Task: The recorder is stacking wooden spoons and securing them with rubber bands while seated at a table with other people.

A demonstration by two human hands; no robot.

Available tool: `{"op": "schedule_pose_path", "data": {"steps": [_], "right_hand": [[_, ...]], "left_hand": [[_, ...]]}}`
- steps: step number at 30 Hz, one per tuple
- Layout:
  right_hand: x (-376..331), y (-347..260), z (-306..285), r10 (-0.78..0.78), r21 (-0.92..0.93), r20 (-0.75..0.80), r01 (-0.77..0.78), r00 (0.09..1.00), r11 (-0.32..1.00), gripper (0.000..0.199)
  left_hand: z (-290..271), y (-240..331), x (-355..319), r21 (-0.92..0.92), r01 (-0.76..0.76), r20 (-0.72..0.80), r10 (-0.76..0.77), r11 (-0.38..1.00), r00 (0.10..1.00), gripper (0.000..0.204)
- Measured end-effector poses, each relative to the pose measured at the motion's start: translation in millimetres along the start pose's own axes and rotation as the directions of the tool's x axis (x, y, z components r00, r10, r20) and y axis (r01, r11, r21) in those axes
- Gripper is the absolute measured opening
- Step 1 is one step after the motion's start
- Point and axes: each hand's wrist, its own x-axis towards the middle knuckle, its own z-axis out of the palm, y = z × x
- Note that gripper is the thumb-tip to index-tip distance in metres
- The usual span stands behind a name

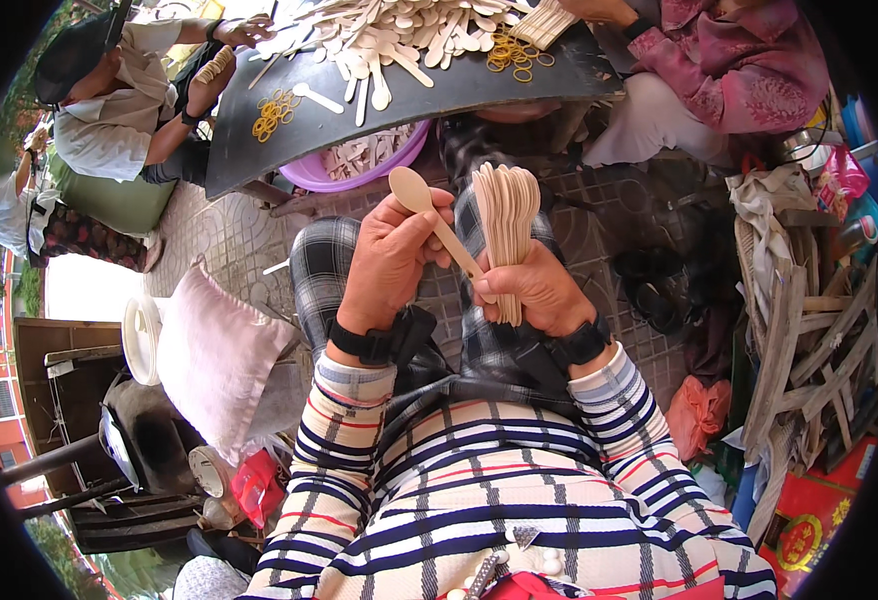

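Observation:
Above my lap, my left hand pinches a single wooden spoon near its bowl, thumb across the neck. That spoon slants down to the right, and its handle end reaches the fingers of my right hand. A thick stack of wooden spoons stands upright in my right fist, bowls up and handle ends below. On the dark table ahead lies a large pile of loose wooden spoons. Yellow rubber bands lie at the table's left, and another heap of rubber bands at its right.
Under the table edge sits a purple basin holding wooden pieces. A person at the left holds a small bundle of spoons; another person sits at the right. A pink cushion is on my left, stacked wood scraps on my right.

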Motion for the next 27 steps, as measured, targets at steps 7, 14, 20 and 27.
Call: {"op": "schedule_pose_path", "data": {"steps": [7, 14, 20, 27], "right_hand": [[-2.0, -2.9, 9.3, -0.061, -0.028, -0.084, 0.059, 0.995, 0.998, 0.012], [-3.3, -0.7, 12.2, -0.151, -0.190, -0.161, 0.119, 0.975, 0.975, 0.008], [0.3, -3.0, 13.3, -0.192, -0.205, -0.159, 0.157, 0.969, 0.966, 0.007], [-6.5, -9.0, 12.4, -0.140, -0.133, -0.119, 0.124, 0.983, 0.983, 0.009]], "left_hand": [[8.5, -17.5, -18.2, 0.382, 0.036, 0.070, -0.067, 0.923, 0.995, 0.017], [14.2, -19.2, -21.2, 0.426, 0.013, 0.037, -0.032, 0.905, 0.999, 0.010], [20.6, -28.6, -25.5, 0.670, -0.322, 0.106, 0.343, 0.669, 0.933, 0.004], [13.1, -11.5, -25.9, 0.336, 0.094, -0.015, -0.095, 0.937, 0.995, 0.009]]}}
